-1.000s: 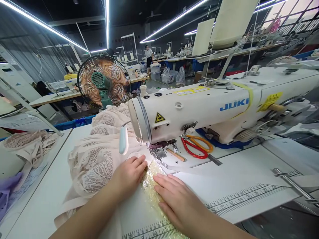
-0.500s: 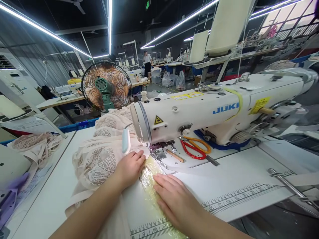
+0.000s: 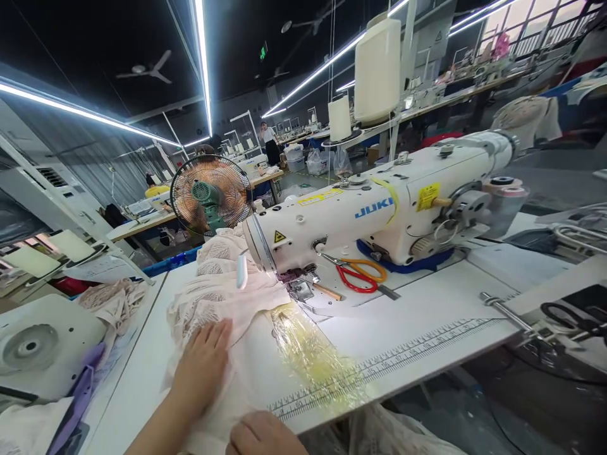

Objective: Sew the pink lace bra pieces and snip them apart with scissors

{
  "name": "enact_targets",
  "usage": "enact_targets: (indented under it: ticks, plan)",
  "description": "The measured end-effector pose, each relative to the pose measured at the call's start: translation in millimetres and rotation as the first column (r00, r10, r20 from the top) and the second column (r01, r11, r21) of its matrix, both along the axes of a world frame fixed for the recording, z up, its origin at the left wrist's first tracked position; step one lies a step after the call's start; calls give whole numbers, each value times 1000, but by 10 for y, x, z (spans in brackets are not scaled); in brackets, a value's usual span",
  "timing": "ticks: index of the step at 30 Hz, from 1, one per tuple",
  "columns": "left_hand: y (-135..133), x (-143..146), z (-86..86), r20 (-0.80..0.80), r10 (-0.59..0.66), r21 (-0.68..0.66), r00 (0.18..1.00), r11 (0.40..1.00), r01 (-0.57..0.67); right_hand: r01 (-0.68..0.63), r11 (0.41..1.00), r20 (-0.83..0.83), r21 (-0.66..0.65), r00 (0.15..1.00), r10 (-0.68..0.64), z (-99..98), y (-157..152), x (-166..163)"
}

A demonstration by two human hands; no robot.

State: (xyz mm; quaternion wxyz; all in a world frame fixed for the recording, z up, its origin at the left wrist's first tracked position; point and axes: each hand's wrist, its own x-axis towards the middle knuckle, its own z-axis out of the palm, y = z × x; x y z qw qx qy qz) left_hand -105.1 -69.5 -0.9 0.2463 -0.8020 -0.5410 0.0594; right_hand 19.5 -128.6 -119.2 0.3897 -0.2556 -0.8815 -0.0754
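Observation:
A pale beige lace garment [image 3: 227,284] lies bunched left of the sewing machine [image 3: 332,215], with one edge running up to the needle area. My left hand [image 3: 203,360] rests flat on this fabric, fingers stretched out and holding nothing. At the bottom of the view, my right hand [image 3: 265,433] is curled at the garment's near part, seemingly pinching it; its fingertips are hidden and the frame cuts it off. A shiny, clear-yellowish tape strip [image 3: 308,347] runs from the presser foot area to the table's front edge, untouched by either hand.
Red-and-orange-handled scissors [image 3: 360,275] lie on the machine bed beside a small wooden stick [image 3: 327,291]. A printed ruler [image 3: 398,351] follows the table's front edge. Behind stands a fan [image 3: 208,196]; thread cones [image 3: 378,69] rise at the back. A person [image 3: 269,142] stands far off.
Both hands have left the needle area and the tape strip. My left hand has moved down and left onto the garment, my right hand down to the front. The view has shifted.

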Motion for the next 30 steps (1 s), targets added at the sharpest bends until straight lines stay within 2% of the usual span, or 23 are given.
enact_targets:
  ticks: [2,4,5,7,9,11,13,14,15,16,17,18,20,21,22,24,26,28,30]
  plan:
    - [-219,-134,22,-5,84,-32,996,996,-84,-20,1000,21,17,1000,20,100,49,235]
    - [-402,-233,94,8,186,-127,983,975,-183,-30,999,107,-33,994,34,301,83,517]
    - [-477,-273,156,39,243,-190,969,954,-232,-21,992,207,-127,977,47,446,92,674]
    - [-590,-326,337,202,357,-298,912,910,-290,-24,924,361,-381,916,173,807,103,1017]
    - [-654,-329,563,454,436,-391,777,881,-266,-80,836,312,-543,905,290,1201,125,1371]
    - [-660,-269,773,645,506,-513,573,842,-165,-156,740,177,-654,920,351,1537,178,1685]
    - [-596,-166,905,674,645,-674,360,736,-57,-184,670,132,-719,910,392,1743,264,1908]
    - [-538,-116,933,643,715,-741,275,672,-14,-165,662,161,-732,901,402,1787,314,1975]
    - [-464,-77,938,599,768,-791,226,612,14,-120,675,218,-728,893,394,1794,367,2011]
    - [-378,-54,926,554,801,-824,226,567,12,-62,703,290,-709,882,370,1769,420,2014]
    - [-282,-49,905,524,805,-833,280,552,-27,3,735,362,-678,872,330,1718,471,1986]
    - [-182,-61,885,502,774,-812,386,575,-98,70,766,422,-639,865,273,1648,519,1930]
    - [6,-101,866,375,644,-669,667,686,-287,191,803,484,-564,865,134,1488,605,1756]
    - [84,-110,871,275,578,-567,768,742,-356,242,812,492,-531,868,63,1411,643,1651]
    - [147,-98,882,181,532,-476,827,783,-400,287,822,496,-492,868,-7,1342,677,1545]
    - [226,19,896,81,502,-349,861,823,-447,358,841,483,-405,865,-135,1235,735,1358]
    - [269,267,856,111,459,-279,881,866,-416,408,852,450,-329,861,-238,1159,778,1231]
    - [321,592,738,177,316,-269,932,927,-263,448,849,427,-280,850,-308,1091,791,1165]
    - [414,900,562,242,206,-301,948,945,-128,469,846,427,-252,839,-338,1012,763,1137]
